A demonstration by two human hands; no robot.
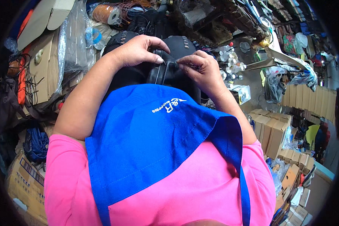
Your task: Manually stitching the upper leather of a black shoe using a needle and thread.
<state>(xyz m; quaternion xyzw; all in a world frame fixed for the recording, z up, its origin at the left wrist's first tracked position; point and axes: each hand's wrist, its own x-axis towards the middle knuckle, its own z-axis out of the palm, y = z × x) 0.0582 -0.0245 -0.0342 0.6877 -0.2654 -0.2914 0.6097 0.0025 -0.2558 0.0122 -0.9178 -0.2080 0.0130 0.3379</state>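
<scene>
A black leather-like piece [160, 72] with a pale line along it lies over my lap, between dark knees. My left hand [141, 51] curves over its upper end, thumb pressed on the surface and forefinger bent around the far side. From the other side, my right hand [202, 67] pinches finger and thumb together close to the same piece's edge. Whatever sits in that pinch is too small and dark to make out. Coarse light stitches [186, 42] show on the dark covering over the right knee.
An orange-brown thread spool [106, 14] and a clear plastic sheet [77, 41] are at far left. Plastic bottles [229, 56] stand beyond my right hand. Stacked cardboard boxes [271, 130] fill the right side; a worn carton [24, 186] is at lower left.
</scene>
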